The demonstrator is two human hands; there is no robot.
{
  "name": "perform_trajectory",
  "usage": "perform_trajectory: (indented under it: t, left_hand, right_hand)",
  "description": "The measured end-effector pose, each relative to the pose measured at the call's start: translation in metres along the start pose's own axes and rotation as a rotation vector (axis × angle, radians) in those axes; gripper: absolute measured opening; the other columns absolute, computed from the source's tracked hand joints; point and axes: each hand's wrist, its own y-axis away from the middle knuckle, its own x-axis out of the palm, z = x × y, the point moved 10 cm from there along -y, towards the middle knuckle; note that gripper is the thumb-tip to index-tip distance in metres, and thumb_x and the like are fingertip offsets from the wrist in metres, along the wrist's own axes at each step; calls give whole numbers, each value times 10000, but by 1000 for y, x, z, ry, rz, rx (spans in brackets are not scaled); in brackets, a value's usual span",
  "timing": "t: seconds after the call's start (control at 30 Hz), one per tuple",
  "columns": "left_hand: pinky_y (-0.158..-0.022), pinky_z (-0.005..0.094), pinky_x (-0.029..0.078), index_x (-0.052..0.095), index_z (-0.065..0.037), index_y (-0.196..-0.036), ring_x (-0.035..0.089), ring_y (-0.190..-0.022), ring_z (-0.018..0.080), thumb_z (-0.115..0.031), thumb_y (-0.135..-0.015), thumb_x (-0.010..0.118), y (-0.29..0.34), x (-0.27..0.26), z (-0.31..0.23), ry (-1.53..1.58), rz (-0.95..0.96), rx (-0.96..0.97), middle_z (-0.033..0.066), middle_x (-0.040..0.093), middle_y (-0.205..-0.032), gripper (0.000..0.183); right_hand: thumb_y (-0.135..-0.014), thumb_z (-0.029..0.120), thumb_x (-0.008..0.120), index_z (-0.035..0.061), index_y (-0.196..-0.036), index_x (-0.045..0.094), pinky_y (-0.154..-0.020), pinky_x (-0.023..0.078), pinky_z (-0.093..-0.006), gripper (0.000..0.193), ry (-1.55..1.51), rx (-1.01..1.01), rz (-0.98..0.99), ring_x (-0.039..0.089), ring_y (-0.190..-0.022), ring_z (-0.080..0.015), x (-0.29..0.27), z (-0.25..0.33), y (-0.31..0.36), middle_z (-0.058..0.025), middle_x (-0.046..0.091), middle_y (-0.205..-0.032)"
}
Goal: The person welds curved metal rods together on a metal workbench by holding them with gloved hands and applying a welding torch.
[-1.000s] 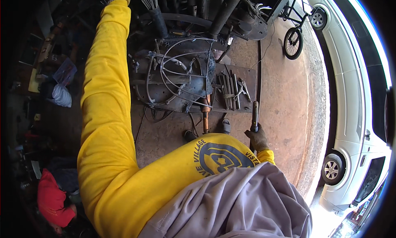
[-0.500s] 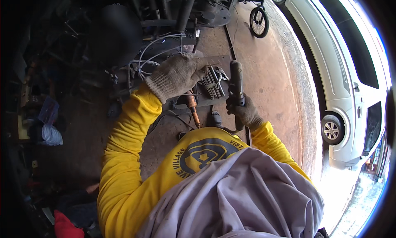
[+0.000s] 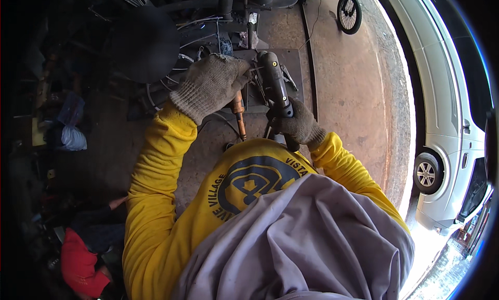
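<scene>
My left hand (image 3: 214, 86), in a knitted work glove, has its fingers pinched together over the work table. A thin rod showed at its fingertips earlier; what it holds now I cannot make out. My right hand (image 3: 300, 124), gloved too, is wrapped round a dark metal tube (image 3: 274, 82) with screws along its side. The tube tilts with its upper end toward my left fingertips. Behind it, several thin metal rods (image 3: 256, 89) lie on the metal tabletop (image 3: 294, 63), partly hidden. Below my left hand, an orange tool handle (image 3: 238, 115) points toward me.
Cables and wire (image 3: 189, 56) crowd the far left of the table. A person in red (image 3: 83, 263) is low at the left, near a white plastic bag (image 3: 73, 139). A bicycle wheel (image 3: 349, 14) stands far right, and a white van (image 3: 449, 92) is parked along the right.
The view has shifted. My right hand has brought the tube leftward, closer to my left hand, and tilted it over the rods. My left hand remains pinched near the rods.
</scene>
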Motion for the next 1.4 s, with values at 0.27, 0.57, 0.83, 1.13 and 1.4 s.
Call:
perform_trajectory:
  t: [0.27, 0.57, 0.83, 1.13, 1.4]
  left_hand:
    - [-619, 420, 557, 676, -127, -1020, 679, -733, 316, -431, -1023, 484, -24, 0, -37, -228, -122, -1, 110, 687, -831, 359]
    - [-608, 410, 558, 665, -119, -983, 684, -719, 298, -364, -1012, 511, -34, 5, -43, -295, -92, -93, 88, 682, -800, 291]
    - [-598, 379, 573, 657, -117, -966, 689, -717, 288, -342, -1008, 519, -30, 7, -41, -381, -43, -138, 89, 679, -790, 268]
    - [-589, 350, 571, 658, -152, -1059, 698, -747, 210, -221, -895, 594, -47, 19, -52, -570, -87, -193, 30, 650, -784, 189]
    - [-830, 360, 539, 617, -86, -1227, 632, -997, 202, -264, -885, 695, 38, -12, -77, -175, -628, 11, 73, 634, -1164, 393]
  right_hand:
    - [-772, 168, 787, 20, -1237, 577, -678, 561, -323, 531, 114, -54, 33, 674, -754, -150, -34, 4, 2, -76, 679, -860]
    - [-756, 217, 803, 26, -1230, 585, -740, 554, -331, 557, 146, -35, 90, 673, -782, -170, -49, -3, -4, -80, 681, -887]
    - [-732, 221, 796, 19, -1217, 581, -799, 518, -345, 568, 77, -83, 109, 634, -861, -166, -43, -4, -8, -75, 669, -945]
    - [-876, 262, 727, 6, -1229, 582, -679, 497, -310, 459, 49, -26, -177, 582, -740, -130, -54, -23, 10, -61, 633, -886]
    - [-995, 356, 615, 29, -1171, 581, -644, 568, -320, 373, -239, -26, -257, 628, -744, -149, -82, -41, 4, -40, 622, -855]
